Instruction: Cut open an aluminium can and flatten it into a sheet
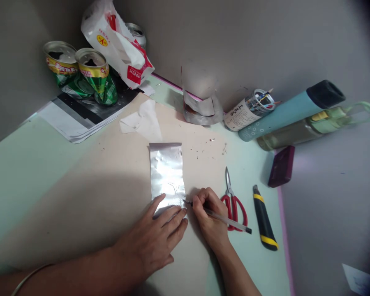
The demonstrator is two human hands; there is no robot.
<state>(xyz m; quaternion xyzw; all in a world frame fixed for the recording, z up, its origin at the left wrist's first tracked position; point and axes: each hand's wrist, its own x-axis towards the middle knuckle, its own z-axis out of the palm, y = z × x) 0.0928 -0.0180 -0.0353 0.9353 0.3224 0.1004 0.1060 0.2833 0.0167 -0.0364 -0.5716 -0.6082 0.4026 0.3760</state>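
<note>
A silvery metal sheet [165,168] lies flat on the tan board, with faint curved lines marked near its lower half. My left hand [160,234] rests palm down across the sheet's lower end, fingers spread. Between the fingers of my right hand [211,213] is a clear-barrelled pen [225,219], its dark tip at the sheet's right edge. Just beyond my right hand lie red-handled scissors [234,205], partly hidden by it. Farther right is a black and yellow utility knife [264,220].
Crushed green cans [94,76] and a white plastic bag [120,45] stand back left on papers [70,123]. A crumpled tissue [143,121], curled metal scraps [203,109], a pen holder [243,113], two bottles [283,109] and a dark red box [281,166] line the far side.
</note>
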